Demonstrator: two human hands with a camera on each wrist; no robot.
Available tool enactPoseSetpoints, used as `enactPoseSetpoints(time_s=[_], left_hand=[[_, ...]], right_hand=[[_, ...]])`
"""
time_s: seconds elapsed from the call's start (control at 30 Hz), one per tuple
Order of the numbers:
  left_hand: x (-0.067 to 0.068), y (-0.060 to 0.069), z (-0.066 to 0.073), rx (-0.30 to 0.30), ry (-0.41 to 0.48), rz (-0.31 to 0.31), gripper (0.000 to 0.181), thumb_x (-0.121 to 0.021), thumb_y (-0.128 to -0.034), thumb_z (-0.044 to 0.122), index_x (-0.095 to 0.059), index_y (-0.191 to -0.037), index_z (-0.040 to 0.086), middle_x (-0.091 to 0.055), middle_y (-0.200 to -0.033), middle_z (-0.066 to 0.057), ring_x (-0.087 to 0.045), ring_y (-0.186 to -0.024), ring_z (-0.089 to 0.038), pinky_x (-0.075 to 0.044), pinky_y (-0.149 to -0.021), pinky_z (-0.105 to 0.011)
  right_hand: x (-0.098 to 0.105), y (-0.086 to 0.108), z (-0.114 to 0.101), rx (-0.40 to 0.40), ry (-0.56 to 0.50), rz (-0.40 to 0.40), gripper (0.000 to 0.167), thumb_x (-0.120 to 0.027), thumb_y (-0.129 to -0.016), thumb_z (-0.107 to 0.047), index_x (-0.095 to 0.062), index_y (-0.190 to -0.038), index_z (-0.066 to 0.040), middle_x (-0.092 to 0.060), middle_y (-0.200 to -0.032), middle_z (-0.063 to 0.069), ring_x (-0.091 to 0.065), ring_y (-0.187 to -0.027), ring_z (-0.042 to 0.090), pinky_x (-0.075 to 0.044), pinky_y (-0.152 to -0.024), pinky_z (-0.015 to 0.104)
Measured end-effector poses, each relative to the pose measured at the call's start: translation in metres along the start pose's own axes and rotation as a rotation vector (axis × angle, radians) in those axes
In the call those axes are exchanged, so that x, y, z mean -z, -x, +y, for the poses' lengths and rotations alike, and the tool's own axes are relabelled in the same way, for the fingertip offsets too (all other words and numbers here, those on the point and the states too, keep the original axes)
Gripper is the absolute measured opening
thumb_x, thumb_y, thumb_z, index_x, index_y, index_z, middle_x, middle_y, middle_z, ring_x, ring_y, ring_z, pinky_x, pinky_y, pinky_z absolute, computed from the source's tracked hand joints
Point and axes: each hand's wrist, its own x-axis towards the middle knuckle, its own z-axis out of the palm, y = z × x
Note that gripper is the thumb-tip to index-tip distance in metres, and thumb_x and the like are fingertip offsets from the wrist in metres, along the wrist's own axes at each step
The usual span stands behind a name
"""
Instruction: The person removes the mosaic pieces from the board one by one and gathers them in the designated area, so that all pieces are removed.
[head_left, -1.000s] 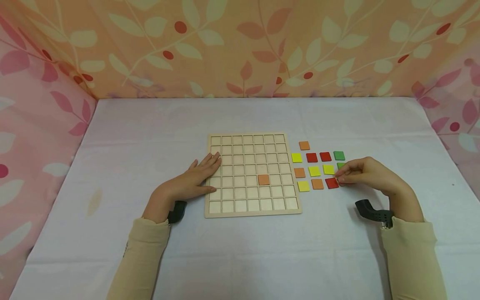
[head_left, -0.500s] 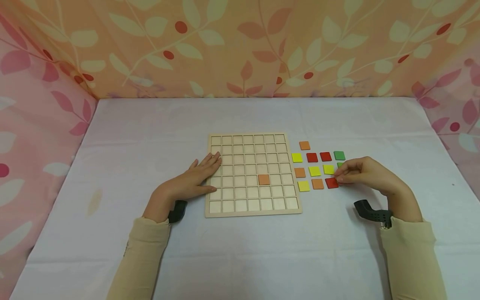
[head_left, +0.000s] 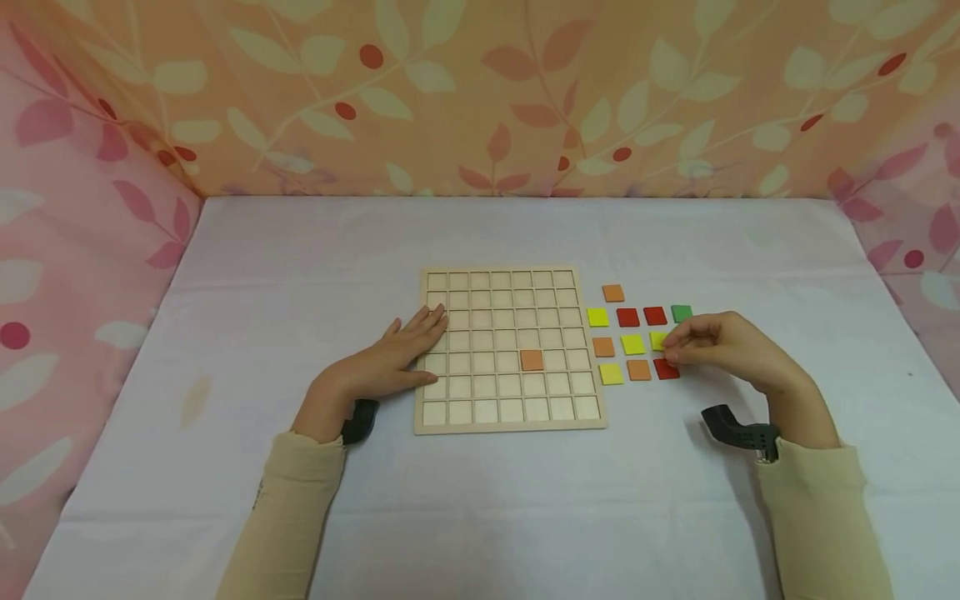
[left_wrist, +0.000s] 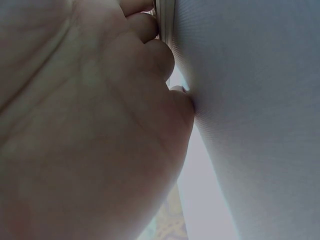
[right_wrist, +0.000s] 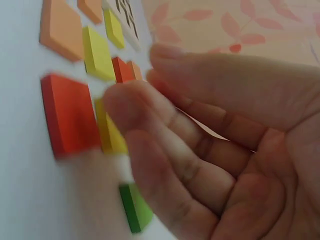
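In the head view a wooden grid board [head_left: 510,431] lies on the white table. One orange tile [head_left: 532,360] sits in one of its cells. My left hand [head_left: 382,360] rests on the board's left edge, fingers spread; its palm fills much of the left wrist view. To the right of the board, my right hand [head_left: 723,348] hovers over loose tiles with loosely bent fingers, nothing visible between them. Closest to its fingertips are a red tile [right_wrist: 72,117] and a yellow tile [head_left: 657,341]. A green tile [right_wrist: 135,207] shows below the fingers in the right wrist view.
More loose tiles lie in rough rows by the board: an orange tile [head_left: 613,293], a yellow tile [head_left: 597,317], a dark red tile [head_left: 627,317] and several others. A floral curtain [head_left: 450,100] hangs behind the table. Black wrist devices [head_left: 741,432] sit under both wrists.
My right hand has shifted slightly left over the tiles, now covering part of a yellow tile and the second green one. The left hand stays put; the whole head view has shifted slightly.
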Motion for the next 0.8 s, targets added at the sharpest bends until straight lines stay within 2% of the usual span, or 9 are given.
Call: enactPoseSetpoints(time_s=[0.2, 0.37, 0.53, 0.8], left_hand=[[0.000, -0.001, 0.000, -0.001, -0.004, 0.000, 0.081, -0.062, -0.0920, 0.019, -0.008, -0.151, 0.003, 0.001, -0.158, -0.011, 0.008, -0.143, -0.026, 0.007, -0.111, -0.052], [0.000, -0.001, 0.001, -0.003, -0.007, 0.000, 0.081, -0.062, -0.0921, 0.019, -0.008, -0.151, 0.003, 0.001, -0.158, -0.012, 0.008, -0.143, -0.026, 0.007, -0.111, -0.052], [0.000, -0.001, 0.001, 0.003, -0.005, -0.002, 0.081, -0.061, -0.0926, 0.020, -0.008, -0.151, 0.004, 0.002, -0.158, -0.010, 0.008, -0.143, -0.025, 0.007, -0.112, -0.051], [0.000, -0.001, 0.002, 0.011, -0.006, -0.004, 0.081, -0.061, -0.0925, 0.020, -0.008, -0.151, 0.004, 0.002, -0.158, -0.011, 0.008, -0.143, -0.025, 0.007, -0.112, -0.051]], right_hand=[[-0.010, -0.008, -0.012, 0.048, -0.003, 0.011, 0.021, -0.073, -0.084, -0.019, -0.069, -0.094, 0.000, -0.069, -0.085, 0.007, -0.059, -0.076, 0.013, -0.049, -0.066, 0.023], [-0.018, -0.017, -0.022, 0.080, -0.035, -0.028, 0.018, -0.072, -0.084, -0.015, -0.068, -0.092, 0.001, -0.068, -0.083, 0.007, -0.061, -0.075, 0.017, -0.050, -0.067, 0.024], [-0.025, -0.025, -0.031, 0.114, -0.111, -0.067, 0.017, -0.072, -0.083, -0.010, -0.067, -0.092, 0.004, -0.068, -0.084, 0.008, -0.064, -0.075, 0.019, -0.053, -0.069, 0.025], [-0.036, -0.036, -0.050, 0.102, -0.175, -0.144, 0.020, -0.073, -0.082, -0.011, -0.067, -0.092, 0.005, -0.070, -0.086, 0.010, -0.065, -0.078, 0.014, -0.053, -0.071, 0.026]])
